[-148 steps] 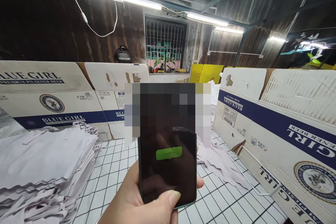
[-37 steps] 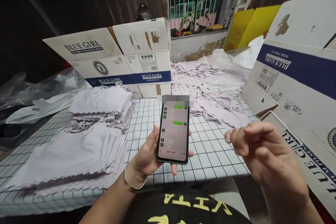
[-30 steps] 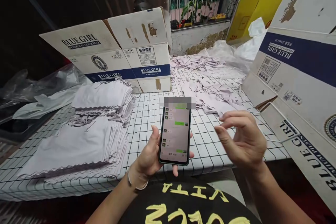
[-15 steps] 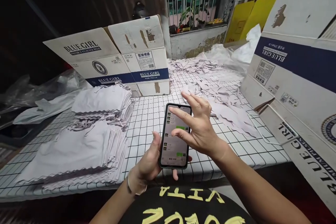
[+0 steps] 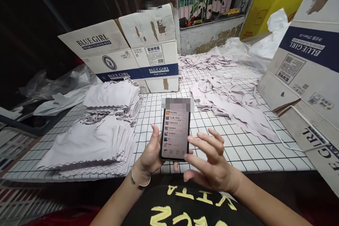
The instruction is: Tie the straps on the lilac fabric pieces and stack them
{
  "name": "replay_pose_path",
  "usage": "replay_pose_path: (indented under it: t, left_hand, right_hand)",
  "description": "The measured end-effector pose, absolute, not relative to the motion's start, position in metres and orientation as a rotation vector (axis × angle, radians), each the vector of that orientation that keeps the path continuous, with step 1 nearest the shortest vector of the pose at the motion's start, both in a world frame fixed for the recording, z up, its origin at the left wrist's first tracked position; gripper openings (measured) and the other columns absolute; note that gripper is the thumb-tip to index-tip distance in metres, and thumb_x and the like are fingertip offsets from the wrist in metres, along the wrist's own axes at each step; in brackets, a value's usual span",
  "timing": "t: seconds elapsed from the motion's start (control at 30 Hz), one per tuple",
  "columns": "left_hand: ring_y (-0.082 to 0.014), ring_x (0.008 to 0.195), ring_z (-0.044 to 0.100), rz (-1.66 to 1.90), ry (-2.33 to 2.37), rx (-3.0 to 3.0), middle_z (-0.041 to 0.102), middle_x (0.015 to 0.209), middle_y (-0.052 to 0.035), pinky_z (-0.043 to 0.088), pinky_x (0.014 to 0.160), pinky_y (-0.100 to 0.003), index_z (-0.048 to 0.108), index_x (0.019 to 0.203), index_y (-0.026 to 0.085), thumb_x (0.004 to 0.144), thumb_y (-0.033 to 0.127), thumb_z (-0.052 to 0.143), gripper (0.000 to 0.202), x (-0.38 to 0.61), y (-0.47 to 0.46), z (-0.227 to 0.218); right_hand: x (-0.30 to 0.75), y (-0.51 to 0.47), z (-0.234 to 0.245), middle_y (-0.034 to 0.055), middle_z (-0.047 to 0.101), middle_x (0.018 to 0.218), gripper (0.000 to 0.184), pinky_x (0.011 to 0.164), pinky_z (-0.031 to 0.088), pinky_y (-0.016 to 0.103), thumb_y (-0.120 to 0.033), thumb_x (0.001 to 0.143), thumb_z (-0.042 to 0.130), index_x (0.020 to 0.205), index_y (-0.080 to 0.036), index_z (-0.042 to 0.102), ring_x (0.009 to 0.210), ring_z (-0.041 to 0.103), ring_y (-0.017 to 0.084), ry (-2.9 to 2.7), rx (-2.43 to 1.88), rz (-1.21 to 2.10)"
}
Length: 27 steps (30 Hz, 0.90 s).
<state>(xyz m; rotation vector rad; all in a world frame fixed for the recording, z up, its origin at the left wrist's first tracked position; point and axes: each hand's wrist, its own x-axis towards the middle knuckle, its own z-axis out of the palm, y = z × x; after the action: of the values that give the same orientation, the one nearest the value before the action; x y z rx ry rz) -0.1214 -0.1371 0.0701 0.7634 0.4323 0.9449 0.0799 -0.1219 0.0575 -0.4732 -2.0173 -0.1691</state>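
A smartphone (image 5: 176, 130) rests upright in my left hand (image 5: 150, 152), with the thumb along its left edge and fingers behind it. Its lit screen shows a list with small icons; the top is blurred. My right hand (image 5: 209, 162) hovers at the phone's lower right, fingers spread, with the index fingertip at the bottom right corner of the screen. Whether that fingertip touches the glass I cannot tell. To the left of the phone lie two stacks of pale fabric pieces with wavy edges, a front stack (image 5: 87, 144) and a back stack (image 5: 111, 95).
A grid-patterned cloth (image 5: 238, 148) covers the table. An unfolded beer carton (image 5: 156, 60) stands behind the stacks, and another carton (image 5: 288, 70) leans at the right beside a white wire frame (image 5: 288, 148). Loose fabric pieces (image 5: 227, 102) lie beyond my right hand. Clear plastic (image 5: 60, 83) is at left.
My right hand has moved down and right, from over the upper screen to the lower right corner. The screen has switched from a chat to a list. The view has shifted left.
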Motion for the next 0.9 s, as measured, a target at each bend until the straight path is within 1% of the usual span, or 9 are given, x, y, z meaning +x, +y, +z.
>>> replay_pose_path:
  t: [0.1, 0.23, 0.37, 0.47, 0.63, 0.77, 0.8, 0.9]
  left_hand:
    - [-0.0308, 0.093, 0.067, 0.965, 0.456, 0.762, 0.060, 0.124, -0.0237, 0.055, 0.052, -0.029, 0.042, 0.144, 0.013, 0.088, 0.073, 0.012, 0.087, -0.122, -0.135, 0.072]
    - [-0.0301, 0.095, 0.066, 0.974, 0.474, 0.752, 0.060, 0.125, -0.0228, 0.055, 0.055, -0.029, 0.041, 0.144, 0.013, 0.087, 0.075, 0.016, 0.087, -0.122, -0.135, 0.074]
    - [-0.0311, 0.100, 0.065, 1.001, 0.522, 0.723, 0.059, 0.127, -0.0223, 0.057, 0.064, -0.034, 0.040, 0.146, 0.014, 0.087, 0.074, 0.017, 0.087, -0.124, -0.137, 0.076]
    - [-0.0315, 0.103, 0.064, 1.025, 0.553, 0.713, 0.058, 0.129, -0.0221, 0.057, 0.071, -0.038, 0.039, 0.146, 0.014, 0.088, 0.074, 0.017, 0.087, -0.126, -0.138, 0.077]
    - [-0.0291, 0.094, 0.067, 0.992, 0.519, 0.708, 0.061, 0.124, -0.0206, 0.056, 0.062, -0.033, 0.039, 0.146, 0.016, 0.085, 0.077, 0.014, 0.089, -0.129, -0.138, 0.074]
    - [-0.0291, 0.094, 0.067, 1.003, 0.478, 0.703, 0.062, 0.122, -0.0209, 0.057, 0.066, -0.035, 0.040, 0.145, 0.015, 0.085, 0.077, 0.015, 0.090, -0.131, -0.137, 0.070]
    - [-0.0299, 0.096, 0.067, 1.000, 0.464, 0.706, 0.062, 0.123, -0.0215, 0.057, 0.065, -0.034, 0.040, 0.145, 0.015, 0.085, 0.077, 0.014, 0.091, -0.132, -0.137, 0.069]
    - [-0.0331, 0.100, 0.066, 0.991, 0.421, 0.725, 0.058, 0.128, -0.0239, 0.056, 0.054, -0.030, 0.037, 0.146, 0.014, 0.085, 0.076, 0.010, 0.091, -0.136, -0.137, 0.067]
  right_hand:
    - [0.073, -0.129, 0.044, 0.0050, 0.057, 0.128, 0.026, 0.108, 0.030, 0.049, -0.050, 0.085, 0.061, 0.099, -0.029, 0.065, 0.120, 0.047, 0.025, -2.061, -0.447, -0.193]
    - [0.068, -0.128, 0.043, 0.0066, 0.053, 0.134, 0.029, 0.109, 0.026, 0.051, -0.050, 0.085, 0.062, 0.103, -0.028, 0.067, 0.123, 0.044, 0.028, -2.078, -0.425, -0.185]
    - [0.066, -0.128, 0.044, 0.0059, 0.052, 0.136, 0.031, 0.109, 0.026, 0.051, -0.052, 0.082, 0.065, 0.101, -0.029, 0.069, 0.123, 0.044, 0.028, -2.078, -0.424, -0.183]
    - [0.065, -0.128, 0.043, 0.0051, 0.052, 0.136, 0.034, 0.110, 0.025, 0.050, -0.055, 0.081, 0.065, 0.104, -0.030, 0.069, 0.123, 0.044, 0.028, -2.077, -0.426, -0.182]
    - [0.062, -0.126, 0.041, 0.0059, 0.051, 0.138, 0.037, 0.111, 0.022, 0.052, -0.054, 0.080, 0.066, 0.109, -0.032, 0.068, 0.127, 0.041, 0.030, -2.145, -0.452, -0.172]
    - [0.060, -0.125, 0.040, 0.0060, 0.049, 0.141, 0.039, 0.112, 0.020, 0.054, -0.054, 0.080, 0.065, 0.113, -0.033, 0.067, 0.129, 0.039, 0.031, -2.152, -0.461, -0.149]
    - [0.059, -0.124, 0.040, 0.0064, 0.048, 0.142, 0.038, 0.111, 0.020, 0.055, -0.053, 0.081, 0.066, 0.114, -0.033, 0.067, 0.129, 0.039, 0.032, -2.156, -0.458, -0.137]
    - [0.059, -0.123, 0.042, 0.0082, 0.045, 0.143, 0.036, 0.110, 0.021, 0.056, -0.049, 0.083, 0.064, 0.113, -0.030, 0.067, 0.129, 0.039, 0.033, -2.169, -0.415, -0.093]
